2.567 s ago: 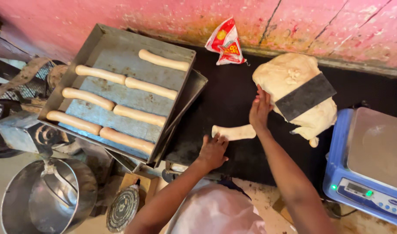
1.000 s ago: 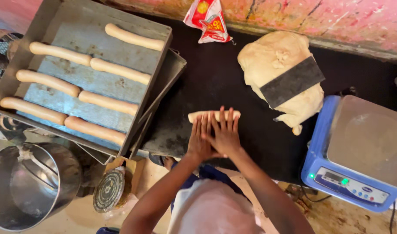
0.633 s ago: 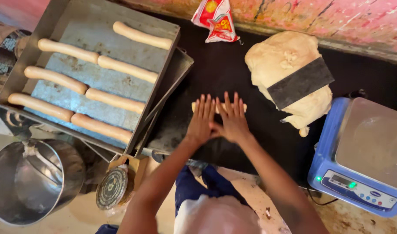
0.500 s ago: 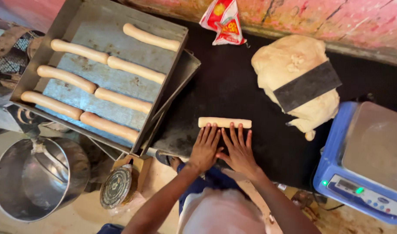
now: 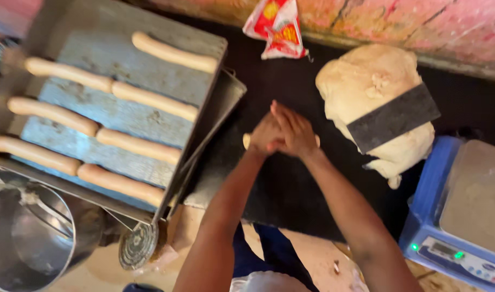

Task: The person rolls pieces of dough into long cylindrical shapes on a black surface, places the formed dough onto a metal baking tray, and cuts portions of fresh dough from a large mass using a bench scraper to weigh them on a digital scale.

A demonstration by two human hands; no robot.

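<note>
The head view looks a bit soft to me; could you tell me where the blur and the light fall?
Head view: motion blur smears the hands and the tray edges; the dough rolls stay readable; daylight is even, without hard glare; the black work surface reads dark, and the dough mound is bright.

Single head-worn view, looking steeply down from above the person's own arms onto a dark worktop (image 5: 290, 194). The wall (image 5: 420, 21) lies at the top edge, a tray (image 5: 123, 113) at left, a scale (image 5: 463, 216) at right. Close range; slight motion blur.
</note>
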